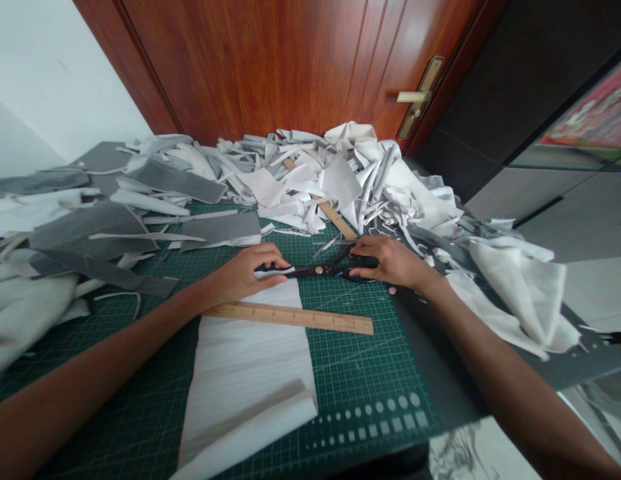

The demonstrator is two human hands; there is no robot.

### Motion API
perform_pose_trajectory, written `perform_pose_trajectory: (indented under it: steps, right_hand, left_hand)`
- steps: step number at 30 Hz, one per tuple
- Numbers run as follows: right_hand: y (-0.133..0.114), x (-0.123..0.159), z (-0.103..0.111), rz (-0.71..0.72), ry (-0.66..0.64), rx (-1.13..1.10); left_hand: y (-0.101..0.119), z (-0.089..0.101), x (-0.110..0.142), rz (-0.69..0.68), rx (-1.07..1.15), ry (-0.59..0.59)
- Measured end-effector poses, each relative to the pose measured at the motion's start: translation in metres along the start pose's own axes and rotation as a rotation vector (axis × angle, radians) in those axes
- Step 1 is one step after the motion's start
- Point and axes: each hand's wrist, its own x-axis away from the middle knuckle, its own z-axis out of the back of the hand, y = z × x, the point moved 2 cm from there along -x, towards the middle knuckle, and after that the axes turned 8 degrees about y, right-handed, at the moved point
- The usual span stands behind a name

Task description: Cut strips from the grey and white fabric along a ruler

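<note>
A reddish-brown wooden door (240,67) stands beyond a green gridded cutting mat (360,373), and a heap of white and grey fabric scraps (340,180) covers the mat's far side. On the mat lies a long white cloth sheet (245,380), with a flat wooden ruler (290,318) across it. Your right hand (393,261) is closed round the handles of the black metal shears (313,271). Your left hand (243,272) curls over a narrow white cloth strip (275,272) at the blades. Keep that strip taut and the blades level. Your left fingers hide the blade tips, so you can't tell whether they pinch the strip.
</note>
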Motion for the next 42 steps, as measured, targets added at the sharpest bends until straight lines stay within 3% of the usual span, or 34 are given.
perform_pose_trajectory:
  steps: [12, 17, 25, 32, 42]
  right_hand:
    - [0.0, -0.001, 0.0, -0.023, -0.026, 0.054]
    - [0.001, 0.0, 0.0, -0.052, -0.019, 0.048]
    - [0.001, 0.0, 0.003, -0.06, -0.031, 0.049]
    - [0.002, 0.0, 0.005, -0.065, -0.027, 0.04]
    - [0.003, 0.0, 0.004, -0.076, -0.032, 0.03]
  left_hand:
    - [0.001, 0.0, -0.001, 0.004, -0.038, -0.006]
    - [-0.004, 0.017, -0.003, 0.029, -0.15, -0.098]
    - [-0.019, 0.042, -0.002, 0.057, -0.125, -0.241]
    - [-0.01, 0.037, 0.0, 0.127, -0.194, -0.227]
    - [-0.01, 0.03, -0.001, 0.062, -0.116, -0.26]
